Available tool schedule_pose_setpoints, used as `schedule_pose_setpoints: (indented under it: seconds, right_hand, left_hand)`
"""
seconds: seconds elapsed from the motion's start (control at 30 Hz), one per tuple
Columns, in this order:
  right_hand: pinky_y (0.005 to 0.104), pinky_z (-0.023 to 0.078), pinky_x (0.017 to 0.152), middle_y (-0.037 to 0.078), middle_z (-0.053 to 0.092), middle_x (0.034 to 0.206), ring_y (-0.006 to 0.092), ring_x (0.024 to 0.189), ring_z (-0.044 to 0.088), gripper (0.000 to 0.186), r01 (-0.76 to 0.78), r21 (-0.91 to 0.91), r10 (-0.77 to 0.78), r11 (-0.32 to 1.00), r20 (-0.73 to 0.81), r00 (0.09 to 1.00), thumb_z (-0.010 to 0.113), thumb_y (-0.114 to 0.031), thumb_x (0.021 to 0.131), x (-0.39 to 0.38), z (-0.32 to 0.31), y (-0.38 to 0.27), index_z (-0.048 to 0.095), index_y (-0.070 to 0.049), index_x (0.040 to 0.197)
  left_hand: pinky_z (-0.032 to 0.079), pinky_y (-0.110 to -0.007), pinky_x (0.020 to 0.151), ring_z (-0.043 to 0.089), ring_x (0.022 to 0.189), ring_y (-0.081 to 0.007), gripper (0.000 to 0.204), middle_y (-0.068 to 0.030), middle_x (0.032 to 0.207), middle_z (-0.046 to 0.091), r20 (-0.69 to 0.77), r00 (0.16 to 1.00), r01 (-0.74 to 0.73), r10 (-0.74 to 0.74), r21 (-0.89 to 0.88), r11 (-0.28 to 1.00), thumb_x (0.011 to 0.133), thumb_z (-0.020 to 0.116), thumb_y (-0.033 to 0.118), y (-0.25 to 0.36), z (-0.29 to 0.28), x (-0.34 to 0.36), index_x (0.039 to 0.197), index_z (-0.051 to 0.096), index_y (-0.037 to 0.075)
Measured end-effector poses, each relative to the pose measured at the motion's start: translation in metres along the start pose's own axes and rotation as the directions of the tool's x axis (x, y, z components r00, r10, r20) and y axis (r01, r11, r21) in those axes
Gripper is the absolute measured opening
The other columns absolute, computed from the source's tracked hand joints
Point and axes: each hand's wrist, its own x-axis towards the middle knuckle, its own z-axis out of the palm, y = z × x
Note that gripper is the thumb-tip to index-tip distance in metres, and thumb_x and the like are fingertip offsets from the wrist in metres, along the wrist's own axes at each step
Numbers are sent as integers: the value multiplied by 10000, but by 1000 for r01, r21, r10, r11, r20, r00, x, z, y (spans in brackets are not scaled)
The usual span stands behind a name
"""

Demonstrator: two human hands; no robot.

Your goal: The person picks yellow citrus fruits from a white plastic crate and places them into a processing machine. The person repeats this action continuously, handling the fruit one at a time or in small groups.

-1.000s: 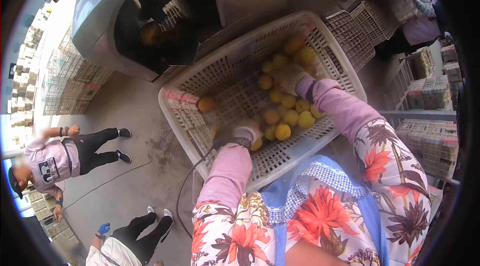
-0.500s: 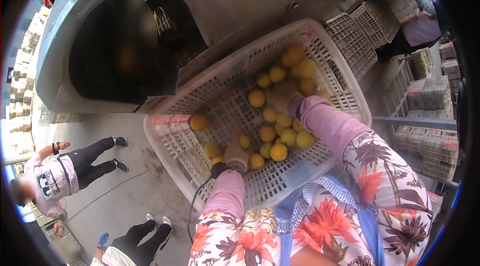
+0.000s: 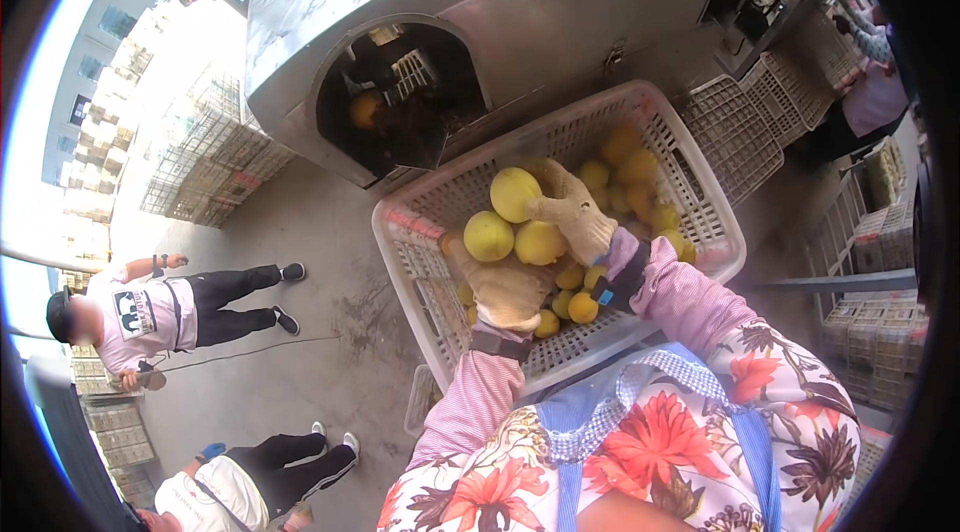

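Note:
Above a white plastic crate (image 3: 405,277), my two gloved hands are cupped around a cluster of yellow-green round fruits (image 3: 489,236) that look like citrus. My right hand (image 3: 575,217) curls over the cluster from the right, its fingers against the top fruit (image 3: 515,194). From below and the left, my left hand (image 3: 508,292) supports the cluster; its fingertips are partly hidden behind the fruits. More yellow and orange fruits (image 3: 630,167) lie on the crate floor, mostly on its right side and under my hands.
Beyond the crate stands a grey metal machine (image 3: 560,22) with a dark arched opening (image 3: 400,97); an orange fruit (image 3: 367,110) shows inside. Empty crates (image 3: 733,132) are at the right. Two people (image 3: 150,312) are on the floor at left, near stacked crates (image 3: 205,147).
Both hands have come up from the crate floor and together, now with several fruits between them. The view has shifted, so the machine and its opening show more fully.

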Motion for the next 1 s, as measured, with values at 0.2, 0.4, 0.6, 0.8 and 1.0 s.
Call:
schedule_pose_setpoints:
  seconds: [0.2, 0.4, 0.6, 0.8, 1.0]
  right_hand:
    - [382, 442, 1137, 143, 590, 1405, 236, 1295, 570, 687, 35, -3, -34, 999, 174, 984, 723, -180, 893, -30, 20, -31, 473, -9, 1510]
    - [423, 450, 1126, 241, 585, 1427, 376, 1311, 579, 775, 203, -759, -10, 619, 251, 968, 755, -371, 885, -26, 56, -42, 469, 3, 1500]
    - [460, 512, 1038, 226, 656, 1327, 393, 1222, 639, 694, 221, -827, -358, 517, 26, 933, 765, -413, 894, 72, 92, -38, 533, -68, 1450]
    - [488, 527, 978, 204, 676, 1301, 390, 1149, 661, 585, 252, -963, -568, 94, 156, 808, 707, -482, 921, 155, 125, -22, 584, -149, 1386]
    - [476, 519, 979, 216, 706, 1243, 422, 1162, 652, 670, 285, -904, -325, 319, 178, 929, 661, -527, 934, 110, 144, -108, 571, -71, 1417]
  left_hand:
    - [350, -554, 1126, 561, 1317, -289, 757, -57, 1404, 596, 98, 979, 205, -181, -535, 820, 877, 710, 592, -32, -37, -34, 1468, 498, 169]
    - [286, -558, 1238, 472, 1421, -326, 842, -117, 1521, 519, 414, 886, 205, -209, -753, -625, 992, 316, 772, -61, -46, -49, 1508, 470, 125]
    - [265, -585, 1187, 508, 1366, -283, 738, -51, 1474, 563, 240, 971, 162, -2, -663, -731, 995, 389, 734, -98, -63, -44, 1450, 520, 168]
    - [406, -582, 1091, 534, 1295, -316, 772, -89, 1379, 585, 338, 932, 126, -135, -648, -751, 1010, 317, 751, -115, -68, -28, 1474, 491, 160]
    - [338, -660, 1148, 510, 1344, -306, 693, -54, 1464, 551, 373, 913, 84, -166, -569, -818, 979, 454, 722, -105, -76, -16, 1461, 508, 227]
